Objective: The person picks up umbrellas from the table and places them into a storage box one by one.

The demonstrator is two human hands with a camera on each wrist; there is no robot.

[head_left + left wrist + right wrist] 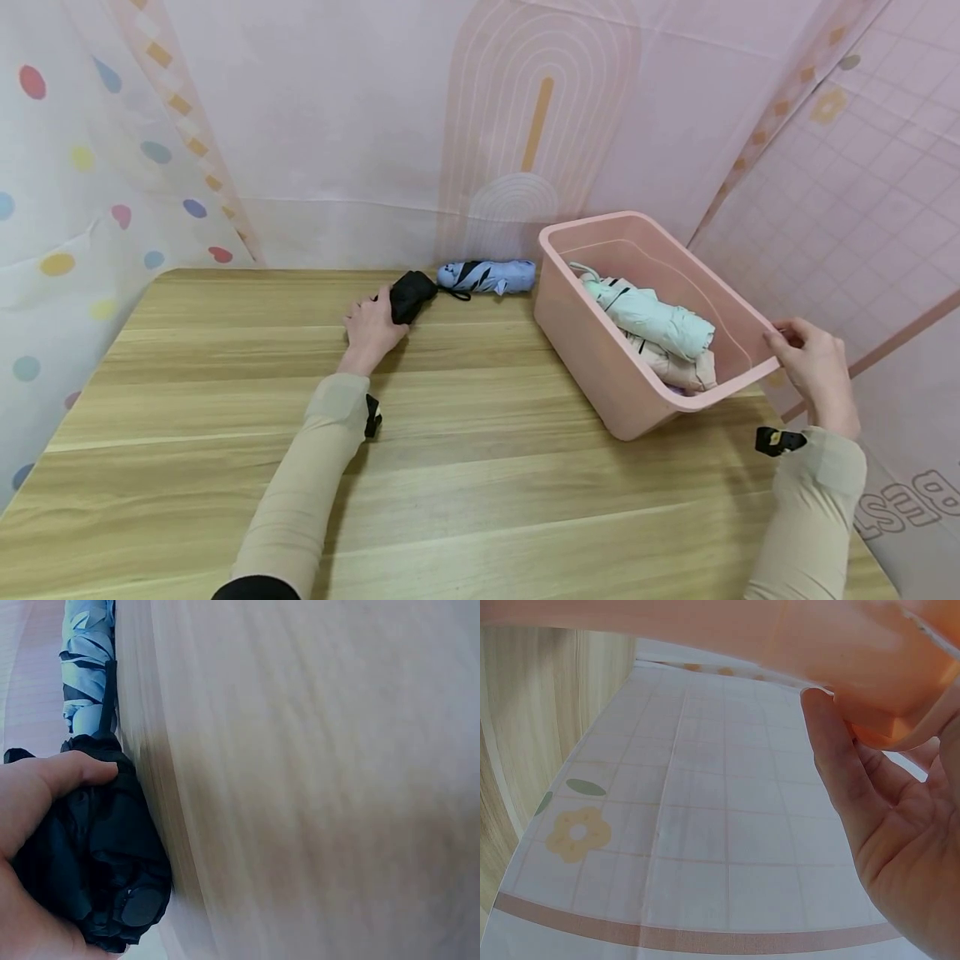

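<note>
my left hand (371,327) curls round the black umbrella (411,295) at the far edge; my right hand (813,365) grips the pink bin (600,358) rim, tilting it near.

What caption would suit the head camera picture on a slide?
Left hand grips a black folded umbrella on the wooden table; right hand holds the pink bin's rim.

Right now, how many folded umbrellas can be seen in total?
4. A black umbrella in the left hand, a blue umbrella beside it on the table, a mint umbrella and a beige umbrella in the pink bin. More may lie hidden underneath.
</note>
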